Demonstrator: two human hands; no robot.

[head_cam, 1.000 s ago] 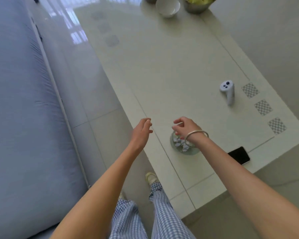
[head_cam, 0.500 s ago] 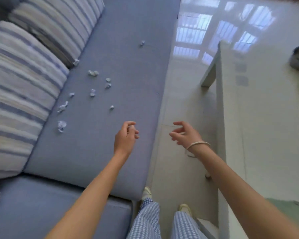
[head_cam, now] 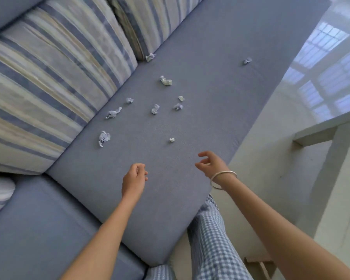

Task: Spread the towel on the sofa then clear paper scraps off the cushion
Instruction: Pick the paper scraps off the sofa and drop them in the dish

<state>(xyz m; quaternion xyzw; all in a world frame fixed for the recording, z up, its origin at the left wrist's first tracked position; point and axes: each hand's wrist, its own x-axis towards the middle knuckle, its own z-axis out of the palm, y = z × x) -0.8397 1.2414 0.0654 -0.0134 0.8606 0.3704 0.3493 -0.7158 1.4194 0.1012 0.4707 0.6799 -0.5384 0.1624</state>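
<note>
Paper scraps (head_cam: 155, 109) lie on the cushion (head_cam: 206, 102) beyond both hands (head_cam: 134, 179) (head_cam: 212, 164).

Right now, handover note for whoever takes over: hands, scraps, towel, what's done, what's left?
Left hand: loosely curled, nothing seen in it, over the blue fabric seat cushion.
Right hand: loosely curled, empty, over the cushion's front edge.
Crumpled white paper scraps: about ten scattered on that cushion; the nearest scrap lies just ahead of both hands.
Towel: not in view, so spreading cannot be confirmed.
Left: pick up every scrap.
</note>
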